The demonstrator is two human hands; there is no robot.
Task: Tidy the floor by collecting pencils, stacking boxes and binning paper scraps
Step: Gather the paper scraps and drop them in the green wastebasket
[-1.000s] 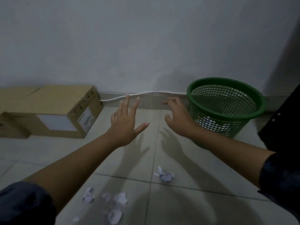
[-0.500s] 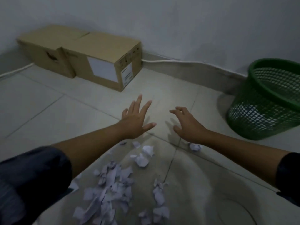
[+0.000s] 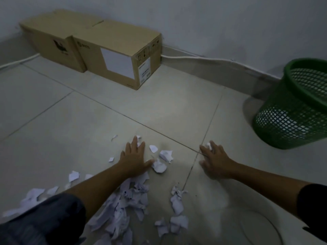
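White torn paper scraps (image 3: 127, 206) lie in a loose heap on the tiled floor in the lower middle. My left hand (image 3: 133, 159) rests flat, palm down, fingers spread, at the far edge of the heap, with a few scraps (image 3: 162, 161) just right of its thumb. My right hand (image 3: 215, 160) is also flat and spread on the floor, its fingertips touching one small scrap (image 3: 208, 145). A green mesh bin (image 3: 290, 121) stands at the right by the wall, with white paper showing inside. Two cardboard boxes (image 3: 116, 55) sit side by side against the wall.
A white cable (image 3: 203, 58) runs along the baseboard behind the boxes and towards the bin. Dark sleeves cover both my upper arms. A faint round mark (image 3: 261, 225) shows on the floor at the lower right. No pencils are in view.
The view has tilted down and left from the bin. Both hands have dropped from mid-air onto the floor at the scraps, still spread and holding nothing.
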